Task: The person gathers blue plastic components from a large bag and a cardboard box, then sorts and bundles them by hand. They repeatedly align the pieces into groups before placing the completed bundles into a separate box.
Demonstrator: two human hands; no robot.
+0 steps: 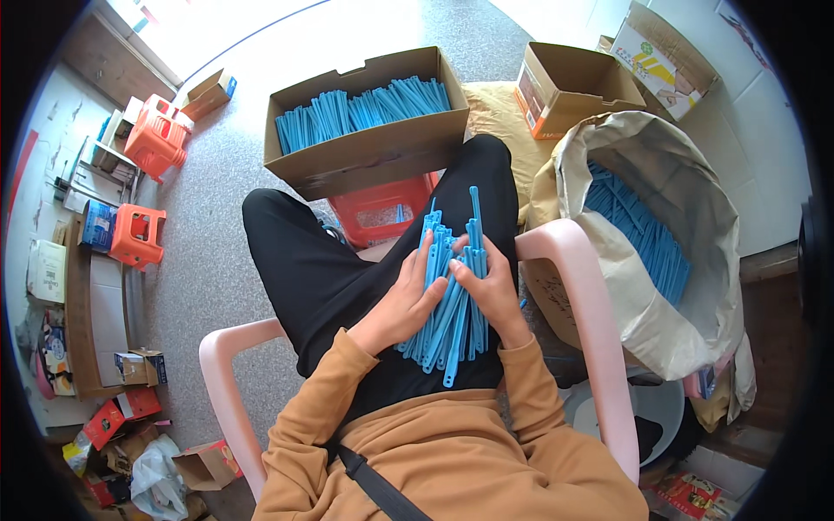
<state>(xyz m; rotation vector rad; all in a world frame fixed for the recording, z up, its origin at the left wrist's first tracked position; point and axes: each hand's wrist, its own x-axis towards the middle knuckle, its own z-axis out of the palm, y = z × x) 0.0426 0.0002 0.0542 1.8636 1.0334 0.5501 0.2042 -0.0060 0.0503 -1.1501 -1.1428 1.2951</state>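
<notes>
Gripping blue strip bundle [447,295]: left hand [407,302], right hand [492,286], apparently on lap.

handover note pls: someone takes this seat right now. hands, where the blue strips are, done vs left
Left hand: fingers spread flat against the left side of the bundle of blue plastic strips on the lap.
Right hand: wrapped round the bundle's right side, thumb on top. Both grip it.
Bundle: ends uneven, one strip sticks up above the others.
Done, by the look of it: the cardboard box ahead, propped on a red stool, holds neatly laid strips.
Left: the open sack on the right holds loose strips.
Seat: pink plastic chair.
</notes>
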